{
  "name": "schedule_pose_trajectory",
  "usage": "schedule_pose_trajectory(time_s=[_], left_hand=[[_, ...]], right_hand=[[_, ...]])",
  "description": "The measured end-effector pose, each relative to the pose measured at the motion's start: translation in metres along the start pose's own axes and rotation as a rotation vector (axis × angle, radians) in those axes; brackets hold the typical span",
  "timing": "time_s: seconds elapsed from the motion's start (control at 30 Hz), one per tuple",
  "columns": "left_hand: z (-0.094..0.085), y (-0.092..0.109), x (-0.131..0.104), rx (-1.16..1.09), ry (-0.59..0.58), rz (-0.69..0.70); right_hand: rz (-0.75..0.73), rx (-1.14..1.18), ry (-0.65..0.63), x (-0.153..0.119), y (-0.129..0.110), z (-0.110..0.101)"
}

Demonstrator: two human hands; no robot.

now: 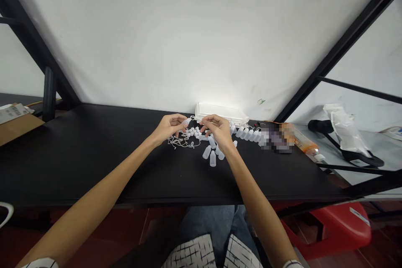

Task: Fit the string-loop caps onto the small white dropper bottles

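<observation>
Between the thumb and fingers of my left hand (173, 127) is a small translucent plastic bottle (186, 122), with a white cord loop (192, 117) at its top end. My right hand (217, 129) is close by on the right, its fingertips drawn together; whatever they pinch, if anything, is too small to make out. Below and between the hands lie a cluster of white caps (192, 132) and a tangle of white cords (183, 142). Several loose translucent bottles (212, 158) lie beneath my right hand, which partly hides them.
A row of similar bottles (249, 135) runs rightward along the black tabletop (94, 159). A white stack of flat sheets (221, 112) rests against the wall. Farther right are a blurred patch and an orange-labelled bottle (309, 147). A cardboard box (21, 127) is at left; a red stool (345, 226) stands below right.
</observation>
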State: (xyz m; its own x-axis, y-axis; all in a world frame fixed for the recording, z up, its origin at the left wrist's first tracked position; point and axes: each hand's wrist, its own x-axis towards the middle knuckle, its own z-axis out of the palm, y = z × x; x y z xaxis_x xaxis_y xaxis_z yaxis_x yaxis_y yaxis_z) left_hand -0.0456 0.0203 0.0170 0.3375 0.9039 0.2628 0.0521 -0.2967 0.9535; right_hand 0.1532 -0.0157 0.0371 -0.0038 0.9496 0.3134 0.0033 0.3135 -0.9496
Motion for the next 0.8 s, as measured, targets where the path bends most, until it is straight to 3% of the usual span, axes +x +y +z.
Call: schedule_pose_trajectory(time_s=[0.8], left_hand=[[0.0000,0.0002,-0.0008,0.042,-0.009,-0.006]], right_hand=[[0.022,-0.003,-0.010,0.0005,0.0022,0.0003]])
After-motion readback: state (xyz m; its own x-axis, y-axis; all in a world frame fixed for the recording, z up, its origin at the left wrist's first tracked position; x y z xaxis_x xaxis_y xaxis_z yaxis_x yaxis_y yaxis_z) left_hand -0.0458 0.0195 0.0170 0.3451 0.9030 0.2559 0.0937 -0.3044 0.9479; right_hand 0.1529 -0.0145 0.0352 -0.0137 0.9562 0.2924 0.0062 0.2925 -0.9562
